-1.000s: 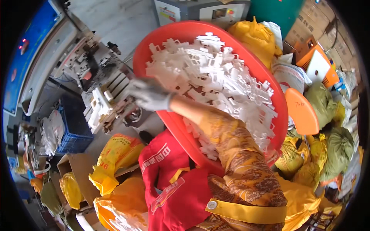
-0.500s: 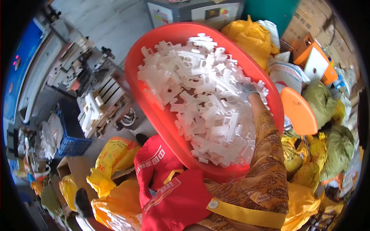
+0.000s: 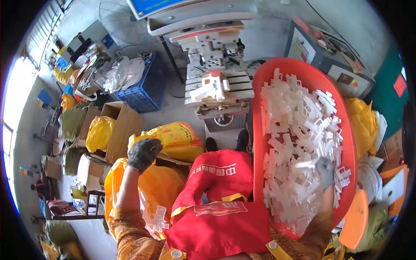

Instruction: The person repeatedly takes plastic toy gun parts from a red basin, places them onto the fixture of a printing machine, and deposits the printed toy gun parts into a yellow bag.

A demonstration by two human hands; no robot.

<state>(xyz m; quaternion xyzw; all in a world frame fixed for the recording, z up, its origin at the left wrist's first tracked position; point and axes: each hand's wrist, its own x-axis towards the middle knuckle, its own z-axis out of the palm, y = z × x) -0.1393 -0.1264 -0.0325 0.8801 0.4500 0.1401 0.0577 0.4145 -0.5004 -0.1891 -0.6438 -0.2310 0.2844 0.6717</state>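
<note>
A big red plastic basin (image 3: 260,130) full of white plastic cross-shaped pieces (image 3: 299,143) rests on my lap at the right. My right hand (image 3: 325,171), in a light grey glove, is down among the pieces near the basin's right side. It is blurred, so its grip is unclear. My left hand (image 3: 143,154), in a dark glove, hangs with curled fingers over yellow sacks (image 3: 177,138) at my left, and nothing shows in it. A few white pieces (image 3: 154,216) lie in the orange-yellow sack under my left forearm. I wear a red apron (image 3: 221,203).
A grey press machine (image 3: 214,82) with a white piece on its slotted table stands ahead. A blue crate (image 3: 147,93), cardboard boxes (image 3: 119,125) and yellow bags stand at the left. Yellow sacks (image 3: 364,121) and an orange stool (image 3: 355,221) are at the right.
My right hand drew back from the machine and went into the basin's right side. My head turned left, so the basin now sits at the right. My left hand came into view.
</note>
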